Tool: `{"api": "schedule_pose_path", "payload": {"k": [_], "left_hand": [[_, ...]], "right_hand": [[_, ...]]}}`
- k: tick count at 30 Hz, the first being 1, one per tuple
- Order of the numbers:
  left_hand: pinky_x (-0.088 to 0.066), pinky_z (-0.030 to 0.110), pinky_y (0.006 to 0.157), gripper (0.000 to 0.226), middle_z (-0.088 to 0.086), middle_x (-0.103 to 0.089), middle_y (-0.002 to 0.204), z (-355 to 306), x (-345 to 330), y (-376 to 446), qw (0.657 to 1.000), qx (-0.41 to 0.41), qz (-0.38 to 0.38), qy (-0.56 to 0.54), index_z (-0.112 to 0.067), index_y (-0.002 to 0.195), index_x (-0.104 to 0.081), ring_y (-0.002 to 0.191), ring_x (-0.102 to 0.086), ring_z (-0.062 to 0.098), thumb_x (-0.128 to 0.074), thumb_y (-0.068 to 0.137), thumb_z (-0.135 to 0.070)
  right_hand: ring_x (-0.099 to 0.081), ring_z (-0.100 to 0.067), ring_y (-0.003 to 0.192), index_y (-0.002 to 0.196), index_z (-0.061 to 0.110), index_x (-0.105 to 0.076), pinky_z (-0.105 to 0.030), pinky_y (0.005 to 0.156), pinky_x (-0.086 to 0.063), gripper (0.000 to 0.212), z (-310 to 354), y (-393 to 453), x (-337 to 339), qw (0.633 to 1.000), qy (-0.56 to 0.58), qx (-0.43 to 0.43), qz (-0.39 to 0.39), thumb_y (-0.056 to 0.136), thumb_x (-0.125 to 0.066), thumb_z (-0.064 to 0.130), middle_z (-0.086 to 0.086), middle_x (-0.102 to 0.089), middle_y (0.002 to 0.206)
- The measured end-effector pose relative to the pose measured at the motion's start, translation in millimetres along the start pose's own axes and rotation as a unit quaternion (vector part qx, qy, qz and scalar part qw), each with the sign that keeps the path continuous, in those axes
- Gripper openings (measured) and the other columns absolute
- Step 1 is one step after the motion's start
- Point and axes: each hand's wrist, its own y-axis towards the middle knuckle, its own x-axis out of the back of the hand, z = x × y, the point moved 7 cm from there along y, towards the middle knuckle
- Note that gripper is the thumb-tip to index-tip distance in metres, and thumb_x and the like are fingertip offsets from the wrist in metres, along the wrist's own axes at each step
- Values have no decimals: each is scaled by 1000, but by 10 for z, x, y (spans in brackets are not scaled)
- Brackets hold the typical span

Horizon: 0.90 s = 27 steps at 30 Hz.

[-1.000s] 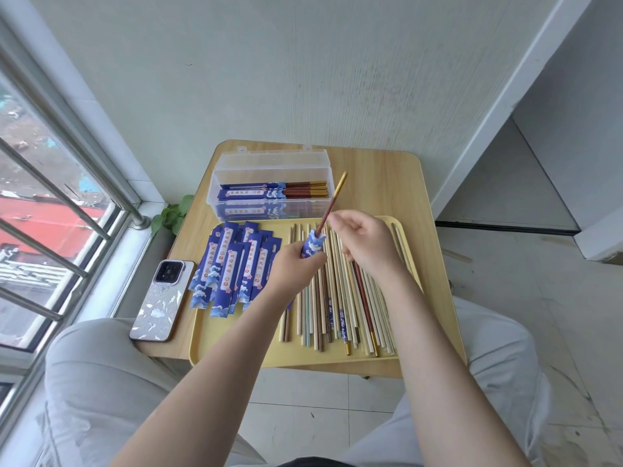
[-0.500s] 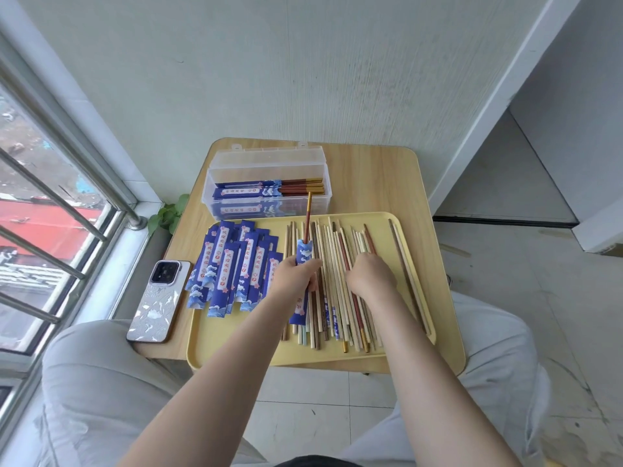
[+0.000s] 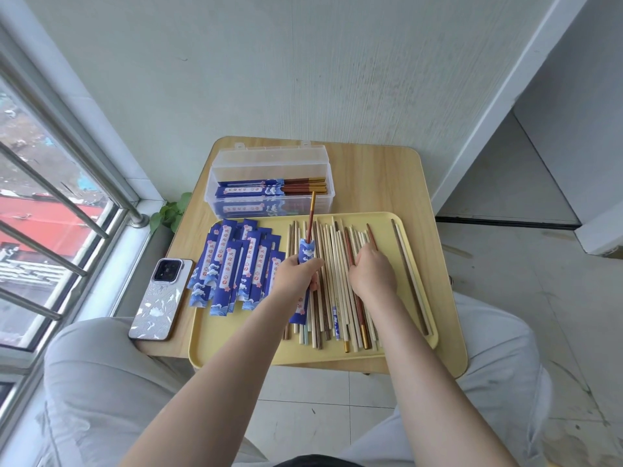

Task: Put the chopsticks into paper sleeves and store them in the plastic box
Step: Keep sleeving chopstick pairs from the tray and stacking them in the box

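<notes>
**One chopstick sleeved, second being fetched**

The right hand [image 3: 372, 274] has left the sleeve [image 3: 305, 264] and now curls onto the loose chopsticks [image 3: 337, 281] at centre frame, apparently picking the mate. The left hand [image 3: 296, 276] grips the sleeve, one chopstick [image 3: 310, 214] protruding. The box [image 3: 269, 170], upper centre, holds finished pairs.

Light: soft, even daylight from the barred glass window [image 3: 50, 230] on my left. Brightness: good. Shadows: faint, under my hands on the pale yellow plastic tray [image 3: 236, 345]. Glare: mild sheen on the glossy silver-patterned phone [image 3: 158, 305]. Focus: sharp centre. Distortion: wide-angle bending of window bars and white wall corners at the edges.
</notes>
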Motion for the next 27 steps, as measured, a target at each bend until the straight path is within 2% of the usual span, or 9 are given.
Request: {"api": "schedule_pose_path", "payload": {"k": [3,10,14,16,19,22,24,27], "left_hand": [[-57,37,81,19,0,-58,64,-1,-4,-2,1000,1,2,1,-16,84,-56,62,-57,15,-67,93,-27],[-52,27,67,19,-1,-58,65,-19,-4,-31,1000,-2,-1,7,-16,83,-56,57,-56,12,-67,93,-28],[-53,30,70,19,-1,-58,64,-28,-12,-29,1000,-6,10,1,-16,84,-56,58,-56,13,-68,93,-28],[-53,32,73,20,-2,-58,63,-26,3,-21,1000,-13,15,-6,-15,87,-57,58,-56,13,-67,93,-31],[-52,33,71,32,-4,-57,60,-50,4,-58,999,-22,21,-31,-13,93,-61,59,-56,15,-58,98,-44],[-48,31,63,53,0,-57,61,-111,5,-77,998,-26,25,-42,-13,99,-66,54,-54,14,-31,105,-53],[-48,34,65,52,4,-59,64,-125,-3,-66,998,-27,44,-46,-16,109,-65,55,-55,17,-27,106,-51],[-49,37,65,40,8,-62,71,-112,-26,-79,993,-27,90,-74,-15,118,-60,61,-56,21,-33,106,-43]], "right_hand": [[-65,-26,96,120,6,-58,-30,65,-45,23,2,-18,-17,999,-36,3,8,98,-57,12,-8,-64,113],[-67,-25,85,105,8,-64,-30,60,-49,13,0,-21,-46,997,-65,-17,31,96,-62,17,-7,-66,97],[-65,-23,77,92,10,-61,-27,52,-42,13,10,-14,-15,998,-49,-14,21,95,-64,22,-3,-60,85],[-65,-23,78,94,9,-61,-27,53,-43,13,25,-18,-21,998,-50,-6,26,95,-64,22,-3,-59,85],[-64,-23,81,101,9,-62,-30,59,-47,14,29,-34,-43,997,-64,2,41,95,-64,22,-3,-59,89],[-65,-23,81,100,9,-61,-29,59,-47,13,7,-42,-48,996,-74,-2,43,96,-63,21,-3,-58,88],[-66,-23,79,98,9,-62,-29,57,-47,11,3,-39,-48,996,-74,-5,40,95,-63,19,-3,-59,85],[-67,-23,79,94,8,-64,-28,54,-47,8,17,-34,-45,997,-62,-11,33,93,-64,16,-4,-61,84]]}}
